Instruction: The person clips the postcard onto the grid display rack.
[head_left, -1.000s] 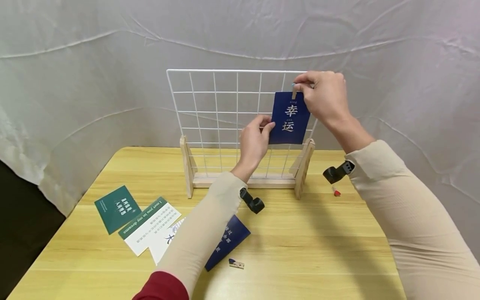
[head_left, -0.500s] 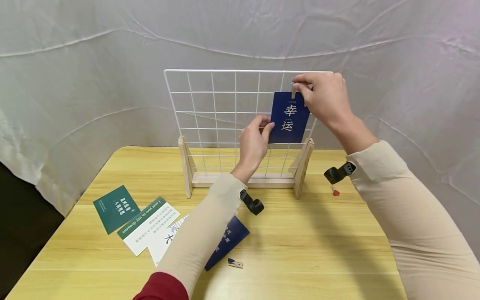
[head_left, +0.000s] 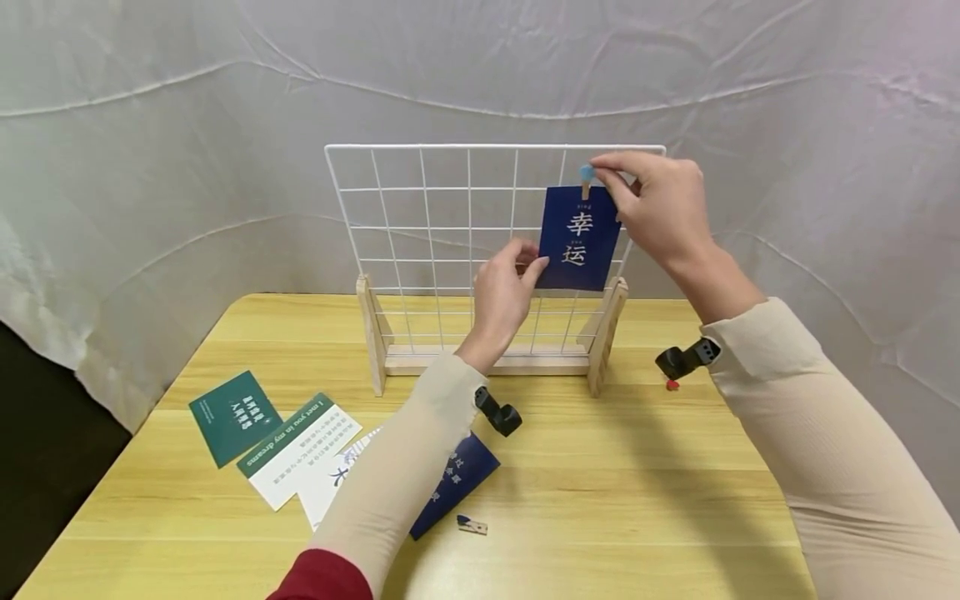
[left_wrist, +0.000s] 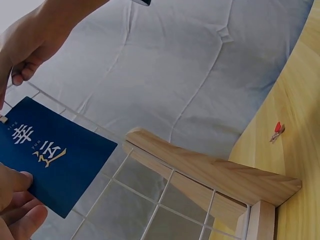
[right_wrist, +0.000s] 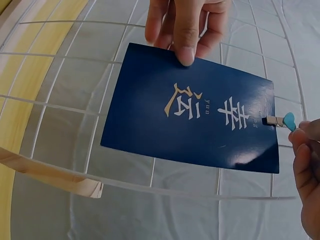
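A dark blue card [head_left: 577, 237] with white and gold characters stands upright against the white wire grid [head_left: 470, 187]. My left hand [head_left: 502, 292] pinches its left edge, thumb in front, as the right wrist view also shows. At the card's top edge sits a small wooden clothespin [right_wrist: 275, 120] with a light blue heart [head_left: 587, 172]. The thumb and forefinger of my right hand [head_left: 663, 200] pinch the heart's edge. Whether the clothespin's jaws also take in a grid wire cannot be seen.
Wooden feet [head_left: 606, 337] hold the grid on the table [head_left: 585, 475]. A green card [head_left: 234, 417], a green-and-white card [head_left: 296, 454] and another blue card [head_left: 457, 483] lie at front left. Loose clothespins lie nearby, one blue-tipped [head_left: 472, 525], one with a red heart [left_wrist: 278, 131].
My right hand has shifted slightly right and down, its fingertips now at the heart's edge, so the blue heart shows. My left hand keeps its pinch on the card.
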